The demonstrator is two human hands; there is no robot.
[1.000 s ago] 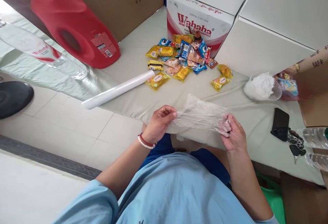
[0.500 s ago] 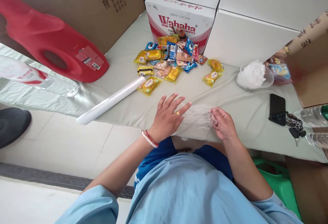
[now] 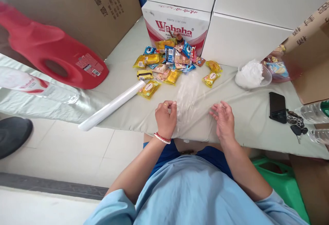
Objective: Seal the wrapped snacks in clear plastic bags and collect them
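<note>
Through the head view, my left hand (image 3: 166,117) is pinching its fingers narrow, seemingly on the clear plastic (image 3: 189,93); my right hand (image 3: 224,120) is standing apart, its fingers loosely parted, holding nothing visible. The plastic is spreading between them over the tabletop (image 3: 246,122), reaching toward the wrapped snacks (image 3: 172,76). I'm judging this as spreading it out; the next move is probably calling for right fingers on its free edge.

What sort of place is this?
Possibly a storage corner in a home or small shop: red-and-white cardboard carton, large red plastic jug and colourful plastic-wrapped snacks share a pale green cloth.
</note>
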